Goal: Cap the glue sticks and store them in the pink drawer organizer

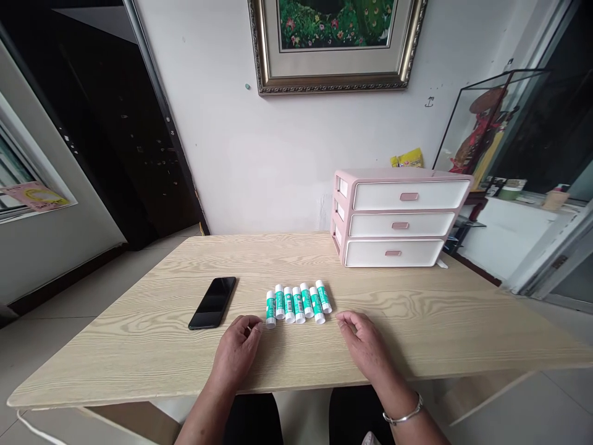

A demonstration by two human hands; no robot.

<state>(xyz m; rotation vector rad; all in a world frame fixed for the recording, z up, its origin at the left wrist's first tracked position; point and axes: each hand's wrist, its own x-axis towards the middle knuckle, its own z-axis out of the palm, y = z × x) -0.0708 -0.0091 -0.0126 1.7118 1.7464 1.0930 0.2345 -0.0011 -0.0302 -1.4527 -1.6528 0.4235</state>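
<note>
Several white glue sticks (297,305) with green labels lie side by side in an uneven row on the wooden table, their ends pointing toward and away from me. My left hand (237,347) rests at the row's left end, fingers loosely curled and a small gap by the thumb, close to the leftmost glue stick (271,309). To the right of the row, my right hand (365,346) lies on the tabletop with its fingers bent and thumb apart, near the rightmost glue stick (323,296). Neither hand holds anything.
A black phone (213,303) lies left of the glue sticks. At the table's back right stands a pink and white drawer unit (401,219) with a yellow packet (408,158) on top. The table's front edge (301,389) runs below my wrists.
</note>
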